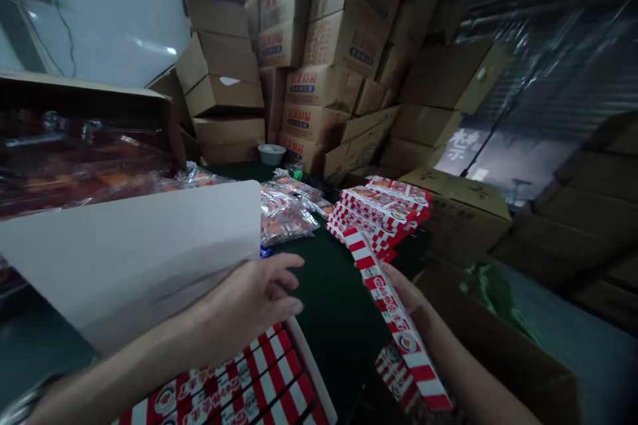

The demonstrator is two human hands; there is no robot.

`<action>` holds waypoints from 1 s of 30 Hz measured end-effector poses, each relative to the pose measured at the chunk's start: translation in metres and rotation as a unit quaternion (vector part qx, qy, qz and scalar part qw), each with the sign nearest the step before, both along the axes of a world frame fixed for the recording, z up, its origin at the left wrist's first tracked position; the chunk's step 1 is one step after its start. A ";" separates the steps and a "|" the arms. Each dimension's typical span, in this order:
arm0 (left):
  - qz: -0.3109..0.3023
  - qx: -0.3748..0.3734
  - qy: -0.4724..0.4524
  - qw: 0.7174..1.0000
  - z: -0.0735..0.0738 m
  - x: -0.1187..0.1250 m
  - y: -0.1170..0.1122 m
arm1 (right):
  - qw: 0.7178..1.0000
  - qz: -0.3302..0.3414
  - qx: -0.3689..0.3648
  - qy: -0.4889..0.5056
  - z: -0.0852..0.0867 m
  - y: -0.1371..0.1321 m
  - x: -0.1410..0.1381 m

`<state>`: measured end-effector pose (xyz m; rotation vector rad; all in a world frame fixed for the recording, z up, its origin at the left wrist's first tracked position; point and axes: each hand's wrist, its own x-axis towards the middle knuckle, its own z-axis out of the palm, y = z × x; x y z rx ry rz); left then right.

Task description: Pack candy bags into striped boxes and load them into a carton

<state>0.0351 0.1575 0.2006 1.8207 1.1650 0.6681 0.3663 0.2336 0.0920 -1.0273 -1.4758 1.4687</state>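
Observation:
My right hand (409, 292) grips a long, narrow red-and-white striped box (393, 319), tilted with its printed side toward me. My left hand (259, 299) is empty, fingers apart, above a white carton whose raised flap (149, 246) stands behind my forearm. In that carton lie several striped boxes (279, 362) side by side in a row, partly hidden by my left arm. Beyond my right hand is a stack of red-and-white printed packages (373, 212). Below the held box, more striped packaging (396, 372) shows, partly covered.
Clear plastic packets (286, 212) lie on the dark green table (323, 285), and more fill an open cardboard box (90, 89) at left. A grey bowl (272, 154) stands at the back. Stacked cartons (339, 40) rise behind. An open cardboard box (498, 345) sits at lower right.

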 end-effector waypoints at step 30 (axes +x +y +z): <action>0.117 0.162 0.232 0.952 -0.033 -0.054 -0.045 | 0.969 0.213 -0.003 -0.126 0.095 -0.020 -0.004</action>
